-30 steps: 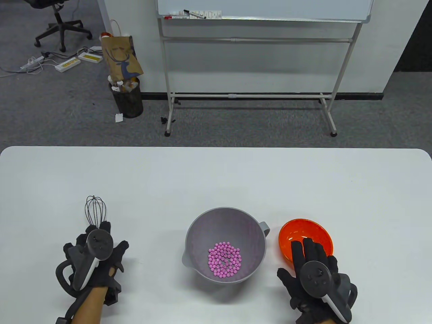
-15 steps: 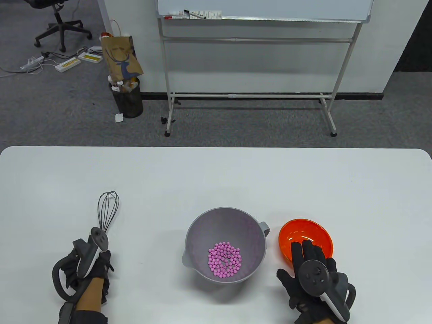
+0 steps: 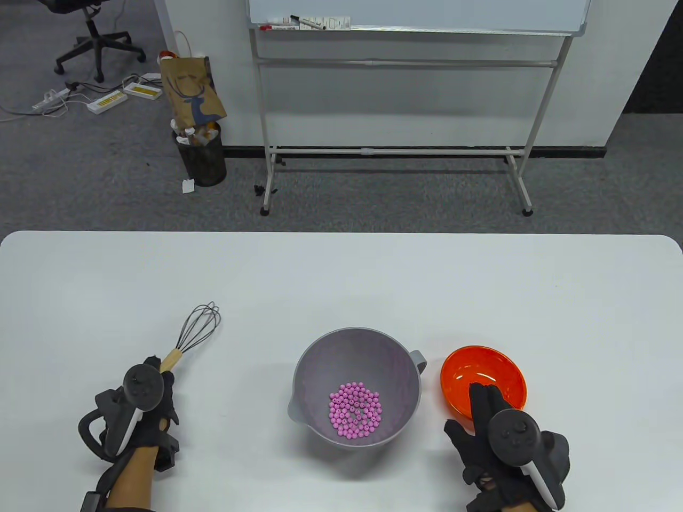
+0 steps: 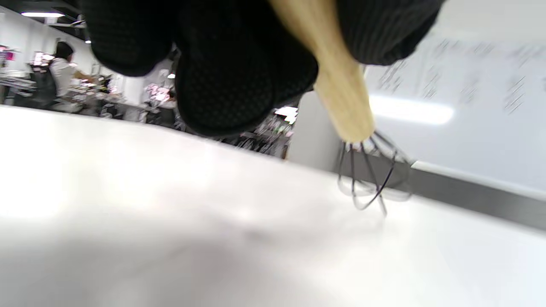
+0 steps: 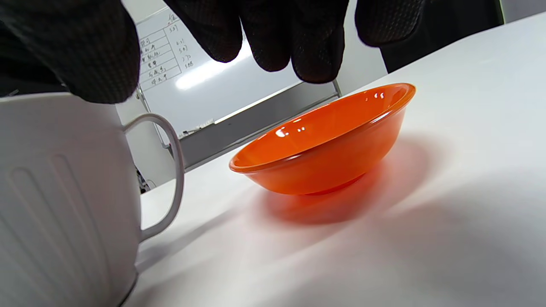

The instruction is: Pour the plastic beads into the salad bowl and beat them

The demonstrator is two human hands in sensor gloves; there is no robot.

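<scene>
A grey salad bowl (image 3: 320,352) with a handle stands at the table's front middle, and several pink beads (image 3: 355,409) lie in its bottom. To its right sits an empty orange bowl (image 3: 483,368) (image 5: 324,145). My left hand (image 3: 147,410) grips the wooden handle of a wire whisk (image 3: 198,332) (image 4: 341,102), which is lifted and points up and to the right. My right hand (image 3: 488,432) hovers over the orange bowl's near rim with straight fingers (image 5: 277,38), holding nothing. The grey bowl's wall (image 5: 55,192) fills the right wrist view's left side.
The white table (image 3: 341,277) stretches wide behind the bowls. A whiteboard on a stand (image 3: 395,80), a waste bin (image 3: 201,154) and an office chair (image 3: 96,37) stand on the floor beyond the far edge.
My left hand closed on the whisk handle, lifted it and swung its wires from straight ahead toward the right. My right hand drew back a little from the orange bowl.
</scene>
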